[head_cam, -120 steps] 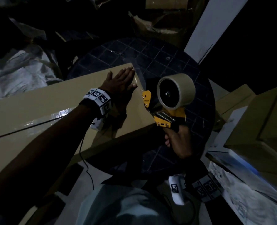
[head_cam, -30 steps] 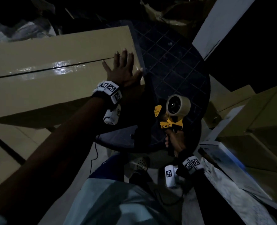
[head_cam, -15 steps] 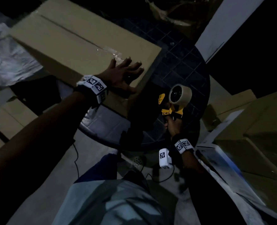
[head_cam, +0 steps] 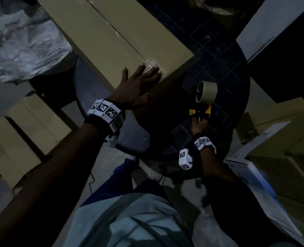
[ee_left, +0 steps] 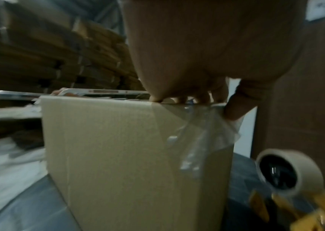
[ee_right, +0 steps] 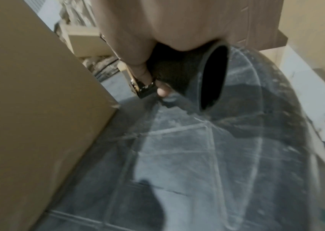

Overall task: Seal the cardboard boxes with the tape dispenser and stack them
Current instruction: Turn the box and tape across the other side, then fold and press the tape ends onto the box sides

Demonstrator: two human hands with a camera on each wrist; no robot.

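**Top Seam Taped; Stacking Pending**

The right hand [head_cam: 199, 124], lower centre-right, has its fingers wrapped round the tape dispenser [head_cam: 203, 98], held clear above the desk [head_cam: 224, 56]. The left hand [head_cam: 137, 86], fingers spread, presses the near end of the cardboard box [head_cam: 112, 32] at upper centre. Tape covers its seam; a loose tail hangs down the end face. Stacking appears to remain. The far end is cut off.

cardboard box [head_cam: 112, 38] far end cut off at top edge, tape dispenser [ee_left: 288, 184] blurred, partly cropped

dim, murky head view with deep shadows; both wrist views brighter but motion-blurred and stretched at the edges.
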